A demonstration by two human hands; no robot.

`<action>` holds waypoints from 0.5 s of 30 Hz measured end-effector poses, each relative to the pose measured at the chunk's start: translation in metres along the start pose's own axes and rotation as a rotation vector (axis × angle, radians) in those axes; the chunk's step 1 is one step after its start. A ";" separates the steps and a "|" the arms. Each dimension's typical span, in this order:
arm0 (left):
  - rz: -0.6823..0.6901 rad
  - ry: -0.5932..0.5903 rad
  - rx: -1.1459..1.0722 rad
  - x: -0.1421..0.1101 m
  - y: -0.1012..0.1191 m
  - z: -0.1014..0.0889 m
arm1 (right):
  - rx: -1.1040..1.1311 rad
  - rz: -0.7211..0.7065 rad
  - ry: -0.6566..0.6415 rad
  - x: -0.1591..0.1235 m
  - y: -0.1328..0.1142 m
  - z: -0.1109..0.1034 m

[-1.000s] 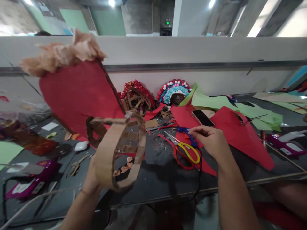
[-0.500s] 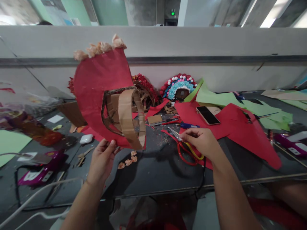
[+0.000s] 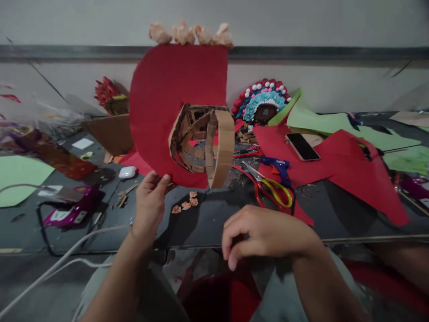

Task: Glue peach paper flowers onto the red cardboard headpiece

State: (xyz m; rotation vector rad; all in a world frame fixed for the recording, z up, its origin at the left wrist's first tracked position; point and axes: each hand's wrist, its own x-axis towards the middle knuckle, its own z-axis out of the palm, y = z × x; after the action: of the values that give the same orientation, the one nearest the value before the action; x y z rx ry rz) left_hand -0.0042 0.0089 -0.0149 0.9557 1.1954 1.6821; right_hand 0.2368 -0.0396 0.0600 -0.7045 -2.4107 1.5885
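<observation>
Have swung the red headpiece rightward and squarer to view since the earlier frame, and drawn the right hand back from the scissors to the near edge of the desk. Holding the headpiece upright above the desk, left of its middle, pinched at the bottom rim by the left hand. See peach paper flowers along its top and a cardboard band jutting from its opening. Have the right hand loosely curled over the near edge; cannot tell about anything between its fingertips.

Just below, find small loose flowers on the desk. Note the scissors beyond the right hand, near a blue glue gun. Toward the far right corner, see a phone on red paper, then green paper. At the far edge, glimpse a beaded headpiece; losing part of that edge behind the raised red one. Leftward, pick out a white case and a purple device, with a white cable crossing the near edge.

Working on a dark, scrap-littered surface, facing a pale wall with a dark rail.
</observation>
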 end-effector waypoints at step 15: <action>0.070 0.016 0.066 0.002 -0.002 -0.002 | -0.051 -0.051 0.106 0.018 0.002 0.015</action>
State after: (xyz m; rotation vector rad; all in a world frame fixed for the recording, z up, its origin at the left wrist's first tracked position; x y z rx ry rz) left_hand -0.0064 0.0108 -0.0173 1.0375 1.2479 1.7171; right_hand 0.2164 -0.0427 0.0500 -0.7110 -2.3805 1.4374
